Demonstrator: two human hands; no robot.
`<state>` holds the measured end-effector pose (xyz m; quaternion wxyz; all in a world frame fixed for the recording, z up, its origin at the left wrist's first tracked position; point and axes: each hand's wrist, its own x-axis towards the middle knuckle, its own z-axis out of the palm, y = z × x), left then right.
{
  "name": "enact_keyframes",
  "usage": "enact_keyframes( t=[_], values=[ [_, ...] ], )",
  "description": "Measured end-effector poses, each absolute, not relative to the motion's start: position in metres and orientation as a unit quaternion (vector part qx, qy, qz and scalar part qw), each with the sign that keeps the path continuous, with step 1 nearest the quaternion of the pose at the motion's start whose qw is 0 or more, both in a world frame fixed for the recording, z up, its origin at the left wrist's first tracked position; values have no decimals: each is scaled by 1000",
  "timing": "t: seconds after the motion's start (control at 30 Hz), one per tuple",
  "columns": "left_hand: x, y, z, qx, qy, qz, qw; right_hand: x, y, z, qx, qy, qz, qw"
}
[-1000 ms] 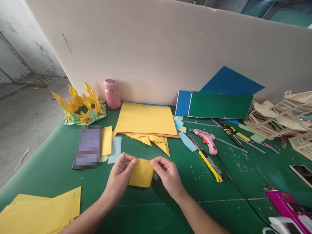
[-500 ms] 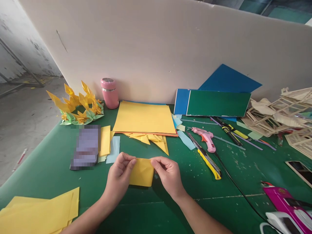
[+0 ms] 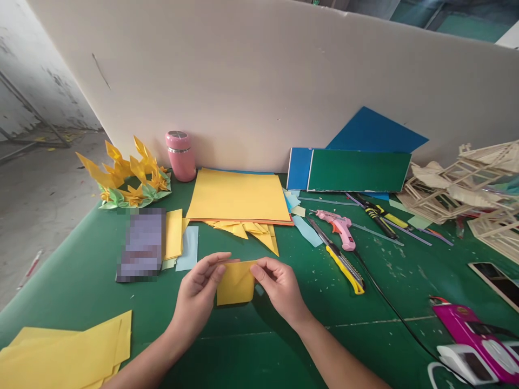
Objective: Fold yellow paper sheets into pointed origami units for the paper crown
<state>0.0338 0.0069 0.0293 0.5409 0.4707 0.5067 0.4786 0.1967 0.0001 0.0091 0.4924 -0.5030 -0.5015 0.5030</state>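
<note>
A small piece of yellow paper [image 3: 235,286] hangs above the green table in front of me, its faint creases showing. At its upper right corner, my right hand [image 3: 279,289] pinches it between thumb and curled fingers. My left hand [image 3: 200,292] is at the upper left corner, thumb on the near face and forefinger stretched along behind the top edge. The other left fingers are loosely bent. Behind the hands, folded yellow paper pieces [image 3: 263,235] stick out from under a stack of larger yellow sheets [image 3: 237,194].
To the left are a paper crown [image 3: 133,178], a pink flask [image 3: 181,156], a blurred-out flat object [image 3: 141,246] and yellow sheets [image 3: 68,351]. A pink glue gun [image 3: 338,227], a yellow utility knife [image 3: 344,267], a phone [image 3: 497,283] and wooden stick models [image 3: 441,189] occupy the right.
My left forefinger has straightened and the left grip has loosened at the paper's corner. The right hand keeps its pinch. The view has shifted slightly.
</note>
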Motion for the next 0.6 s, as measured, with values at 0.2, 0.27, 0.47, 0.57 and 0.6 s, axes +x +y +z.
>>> enact_keyframes(
  t=[0.2, 0.27, 0.47, 0.57, 0.6],
  values=[
    [31, 10, 32, 521, 517, 411, 541, 199, -2, 15, -514, -565, 442, 471],
    [31, 11, 33, 558, 519, 368, 532, 198, -3, 16, -504, -596, 429, 453],
    [34, 8, 31, 527, 522, 359, 567, 190, -6, 16, -490, -605, 456, 431],
    [32, 10, 30, 476, 522, 389, 591, 190, -5, 15, -491, -597, 469, 427],
    [30, 13, 30, 454, 527, 409, 590, 191, -5, 14, -495, -597, 467, 424]
  ],
)
